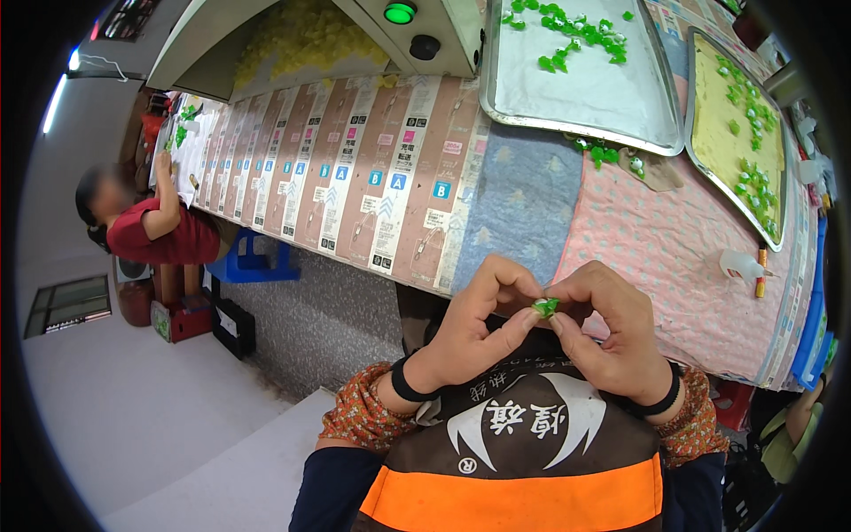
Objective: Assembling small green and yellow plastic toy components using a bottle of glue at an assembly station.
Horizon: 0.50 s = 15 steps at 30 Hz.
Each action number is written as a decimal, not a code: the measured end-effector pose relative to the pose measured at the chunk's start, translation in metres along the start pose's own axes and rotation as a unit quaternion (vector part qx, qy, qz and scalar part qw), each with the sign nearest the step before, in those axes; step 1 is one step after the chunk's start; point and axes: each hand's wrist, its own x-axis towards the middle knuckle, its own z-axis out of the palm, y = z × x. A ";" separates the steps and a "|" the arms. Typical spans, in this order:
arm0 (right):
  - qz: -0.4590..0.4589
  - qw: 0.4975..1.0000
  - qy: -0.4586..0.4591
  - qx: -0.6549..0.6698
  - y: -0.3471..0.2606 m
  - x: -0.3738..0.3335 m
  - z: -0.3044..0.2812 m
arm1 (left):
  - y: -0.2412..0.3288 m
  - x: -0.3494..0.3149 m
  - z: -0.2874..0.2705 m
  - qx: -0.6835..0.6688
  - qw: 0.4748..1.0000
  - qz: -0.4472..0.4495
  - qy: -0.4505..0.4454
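Between the fingertips of both hands is a small glossy green piece [545, 307], shaped like a little leaf or flower, with a whitish spot. My left hand [486, 312] pinches it from the left with thumb and forefinger. From the right, my right hand [610, 321] pinches the same piece. Both hands are just above the near table edge, in front of my dark apron [532, 426] with its orange band. Fingertips cover part of the piece, so its exact kind is unclear.
Metal trays hold similar green pieces: a white-lined tray [567, 97] and a yellowish tray [709, 133]. Pink cloth [620, 222] and blue cloth [519, 195] cover the table. A small white bottle [740, 264] stands right. A machine [417, 31] is at the back; another person [177, 226] sits left.
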 end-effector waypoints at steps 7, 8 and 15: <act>0.065 0.996 0.029 0.049 0.002 -0.003 0.001 | 0.005 0.003 -0.001 0.189 0.977 0.098 0.028; 0.110 0.991 0.032 0.074 0.001 -0.004 0.002 | 0.004 0.003 -0.001 0.170 0.981 0.090 0.031; 0.051 0.998 0.038 0.020 0.001 -0.002 0.002 | -0.007 0.000 0.003 -0.020 1.000 -0.001 0.023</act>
